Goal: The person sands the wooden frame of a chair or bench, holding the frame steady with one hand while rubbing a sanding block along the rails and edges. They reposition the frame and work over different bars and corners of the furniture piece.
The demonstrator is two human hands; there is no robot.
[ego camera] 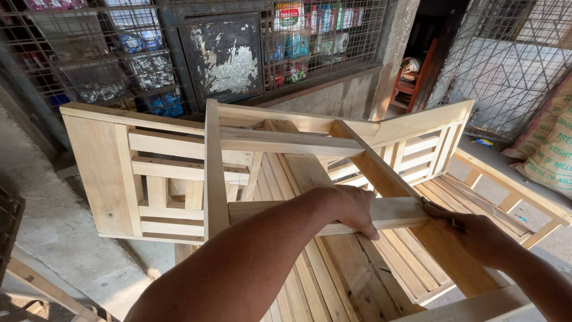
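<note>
at the far left a grey concrete floor (53, 226) runs under a wire mesh wall (89, 53) with packaged goods stacked behind it, and a dark panel with peeling paint (223, 56) sits in that mesh a little further along. in front of it stands an unfinished pale wooden chair frame (179, 173), tipped on its side so its slatted back panel faces left and its rails cross toward the middle. the left hand (354, 209) reaches across from the lower left and is clamped over the top of a horizontal rail (393, 213) of that frame, fingers curled down its front face. just to the right, the right hand (473, 235) rests at the end of the same rail where it meets a slanted leg (381, 170); it seems pinched around a small dark thing, though what it is cannot be made out. under both hands lies a slatted wooden bench seat (333, 280). at the right edge a printed sack (551, 143) leans by another mesh panel (506, 59), and a red chair (411, 80) shows in the doorway behind.
</note>
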